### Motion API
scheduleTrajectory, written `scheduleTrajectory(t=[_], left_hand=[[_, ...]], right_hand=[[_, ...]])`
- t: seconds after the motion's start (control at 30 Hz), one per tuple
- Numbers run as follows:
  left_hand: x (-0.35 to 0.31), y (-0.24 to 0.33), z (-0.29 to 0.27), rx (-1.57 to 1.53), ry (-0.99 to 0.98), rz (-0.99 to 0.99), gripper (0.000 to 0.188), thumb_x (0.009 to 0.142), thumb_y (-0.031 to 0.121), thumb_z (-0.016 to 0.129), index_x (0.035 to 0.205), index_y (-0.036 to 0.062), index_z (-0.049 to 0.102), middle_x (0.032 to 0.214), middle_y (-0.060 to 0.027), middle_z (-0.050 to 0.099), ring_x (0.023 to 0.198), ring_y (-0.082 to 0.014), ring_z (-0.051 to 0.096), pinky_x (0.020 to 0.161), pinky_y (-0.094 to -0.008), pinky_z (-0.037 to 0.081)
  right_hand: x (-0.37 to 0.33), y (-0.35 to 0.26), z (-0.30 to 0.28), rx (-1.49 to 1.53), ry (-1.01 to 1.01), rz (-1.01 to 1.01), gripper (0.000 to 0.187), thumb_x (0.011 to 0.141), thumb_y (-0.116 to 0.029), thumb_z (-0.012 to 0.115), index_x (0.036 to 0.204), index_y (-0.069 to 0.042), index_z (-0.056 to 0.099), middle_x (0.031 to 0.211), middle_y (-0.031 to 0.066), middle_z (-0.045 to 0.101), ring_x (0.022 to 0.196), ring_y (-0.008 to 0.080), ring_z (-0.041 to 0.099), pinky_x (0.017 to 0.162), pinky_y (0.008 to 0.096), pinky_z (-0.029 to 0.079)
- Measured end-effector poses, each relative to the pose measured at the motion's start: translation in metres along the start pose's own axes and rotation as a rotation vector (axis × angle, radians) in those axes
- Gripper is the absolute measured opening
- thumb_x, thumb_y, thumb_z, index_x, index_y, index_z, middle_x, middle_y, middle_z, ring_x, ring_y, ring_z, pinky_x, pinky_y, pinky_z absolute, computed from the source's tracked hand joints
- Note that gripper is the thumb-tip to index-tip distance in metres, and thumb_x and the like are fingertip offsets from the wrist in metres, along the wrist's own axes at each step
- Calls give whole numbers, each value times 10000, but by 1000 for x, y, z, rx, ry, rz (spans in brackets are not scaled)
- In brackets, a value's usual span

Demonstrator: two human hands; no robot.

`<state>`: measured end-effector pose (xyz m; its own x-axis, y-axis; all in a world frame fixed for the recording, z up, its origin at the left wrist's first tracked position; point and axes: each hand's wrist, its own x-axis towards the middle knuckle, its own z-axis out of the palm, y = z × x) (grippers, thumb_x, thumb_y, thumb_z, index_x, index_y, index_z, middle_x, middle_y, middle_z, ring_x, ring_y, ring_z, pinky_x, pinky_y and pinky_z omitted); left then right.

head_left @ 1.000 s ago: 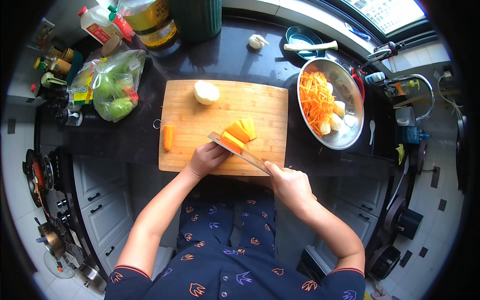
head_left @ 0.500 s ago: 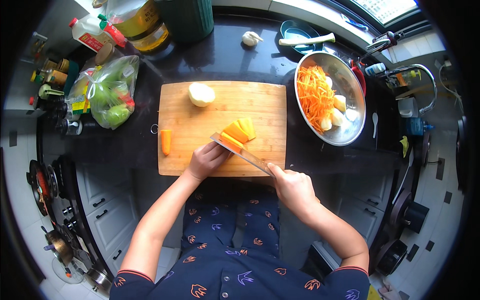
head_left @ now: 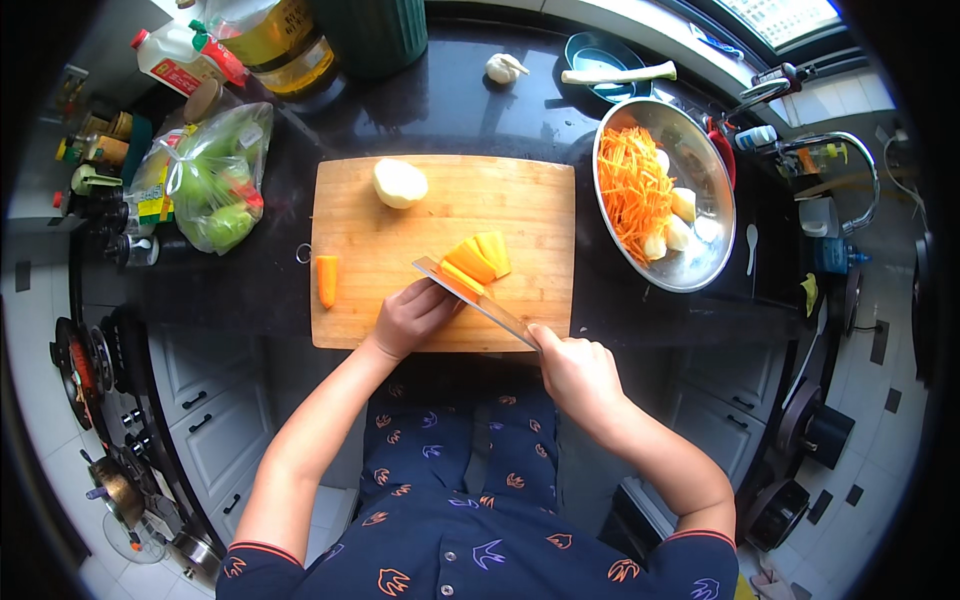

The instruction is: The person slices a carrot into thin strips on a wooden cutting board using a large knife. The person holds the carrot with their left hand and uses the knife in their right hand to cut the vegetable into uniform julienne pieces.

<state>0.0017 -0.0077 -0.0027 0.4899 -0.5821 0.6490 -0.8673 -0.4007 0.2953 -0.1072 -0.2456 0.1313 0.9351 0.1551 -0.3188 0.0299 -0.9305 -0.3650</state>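
My right hand (head_left: 580, 375) is closed round the handle of a kitchen knife (head_left: 478, 302). The blade slants up and left across the wooden cutting board (head_left: 370, 230). Against its far side lie several overlapping orange carrot slices (head_left: 474, 260). My left hand (head_left: 412, 315) sits on the near side of the blade, fingers curled and bunched on the carrot, which they and the blade mostly hide. A stubby carrot piece (head_left: 327, 281) rests at the board's left edge. Near the far edge is a peeled, pale potato (head_left: 400, 184).
Right of the board stands a metal bowl (head_left: 712, 225) with shredded carrot (head_left: 632, 185) and pale peeled chunks. Garlic (head_left: 505, 68) and a teal dish (head_left: 600, 55) with a pale-handled tool across it lie behind. To the left are a bag of green vegetables (head_left: 215, 180) and an oil jug (head_left: 280, 45).
The knife and my right hand have shifted slightly left. My left hand keeps its curled hold beside the blade. The whole view has also moved a little.
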Motion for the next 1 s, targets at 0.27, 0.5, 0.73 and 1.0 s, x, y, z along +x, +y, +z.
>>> scheduleTrajectory(t=[0.27, 0.5, 0.73, 1.0], left_hand=[[2, 1, -3, -6, -17, 1, 145, 816, 95, 802, 946, 79, 741, 962, -40, 726, 882, -216, 707, 704, -312, 607], [1, 1, -2, -2, -13, 19, 141, 804, 91, 796, 937, 83, 752, 958, -44, 727, 847, -215, 710, 673, -309, 596], [0, 2, -4, 7, -38, -12, 160, 795, 96, 791, 950, 79, 754, 958, -46, 728, 843, -209, 713, 671, -305, 593], [9, 2, -3, 56, 41, -7, 198, 787, 86, 784, 983, 80, 750, 1008, -57, 727, 907, -232, 713, 745, -333, 607]], right_hand=[[7, -9, -3, -18, -42, 28, 131, 875, -34, 573, 1004, -12, 586, 660, 199, 666, 626, 378, 699, 578, 478, 570], [34, -22, 5, -32, -55, 20, 116, 865, -36, 591, 976, -5, 582, 704, 209, 692, 681, 394, 718, 621, 485, 584], [39, -25, 16, -35, -26, 46, 176, 902, -50, 557, 1070, -40, 609, 694, 206, 672, 666, 404, 694, 621, 506, 561], [38, 1, 16, 201, 60, 69, 124, 967, -153, 578, 1008, -51, 637, 726, 253, 666, 710, 453, 675, 665, 543, 555]])
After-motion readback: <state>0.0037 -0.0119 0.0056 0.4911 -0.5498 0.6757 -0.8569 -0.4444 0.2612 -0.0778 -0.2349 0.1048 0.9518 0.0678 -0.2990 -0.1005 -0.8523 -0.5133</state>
